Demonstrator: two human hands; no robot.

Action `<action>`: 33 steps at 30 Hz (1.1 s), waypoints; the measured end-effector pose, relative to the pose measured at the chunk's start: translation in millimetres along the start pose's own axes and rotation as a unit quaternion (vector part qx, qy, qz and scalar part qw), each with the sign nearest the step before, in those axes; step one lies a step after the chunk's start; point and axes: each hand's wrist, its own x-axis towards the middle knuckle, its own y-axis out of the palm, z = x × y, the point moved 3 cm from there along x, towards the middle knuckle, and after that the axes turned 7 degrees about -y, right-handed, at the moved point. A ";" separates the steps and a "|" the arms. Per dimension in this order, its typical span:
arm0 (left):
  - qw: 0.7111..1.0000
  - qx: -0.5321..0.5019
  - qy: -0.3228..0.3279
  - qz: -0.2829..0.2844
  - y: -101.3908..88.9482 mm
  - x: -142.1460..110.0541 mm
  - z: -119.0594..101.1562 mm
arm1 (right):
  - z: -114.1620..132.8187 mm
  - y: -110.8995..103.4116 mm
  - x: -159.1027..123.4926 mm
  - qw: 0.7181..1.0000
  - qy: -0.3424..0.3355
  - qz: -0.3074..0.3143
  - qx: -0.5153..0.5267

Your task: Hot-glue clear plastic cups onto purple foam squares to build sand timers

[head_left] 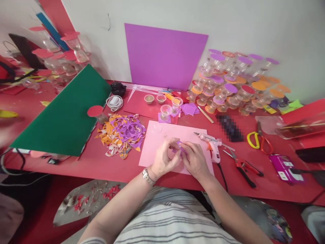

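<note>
My left hand (165, 157), with a wristwatch below it, and my right hand (195, 158) meet over a pale pink sheet (152, 149). The fingers of both are closed around a small purple piece (179, 145), mostly hidden by them. A white glue gun (215, 150) lies just right of my right hand. Behind the sheet stand clear plastic cups (166, 111) joined end to end, one pair on a purple square (162, 118). More purple squares (190, 109) lie beside them.
Orange and purple scraps (124, 130) heap up left of the sheet, near a leaning green board (63, 118). Cup hourglasses (231, 81) are stacked at back right. Red-handled pliers (241, 164), scissors (261, 139) and a purple box (285, 168) lie to the right.
</note>
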 end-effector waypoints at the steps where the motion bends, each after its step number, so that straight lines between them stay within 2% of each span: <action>1: 1.000 0.001 0.003 -0.004 0.2 -0.3 0.9 | 0.2 0.7 -0.8 1.000 -0.001 -0.003 -0.004; 14: 0.999 0.030 0.019 -0.002 0.2 -0.9 -0.2 | 4.1 5.2 -6.2 0.999 0.012 -0.022 -0.025; 24: 0.984 0.104 0.144 0.015 -0.2 0.3 -15.5 | 3.9 6.1 -7.6 0.999 0.014 -0.030 -0.011; 33: 0.979 0.123 0.159 0.029 3.7 3.9 -13.4 | 1.5 6.0 -8.3 0.999 0.047 -0.015 0.019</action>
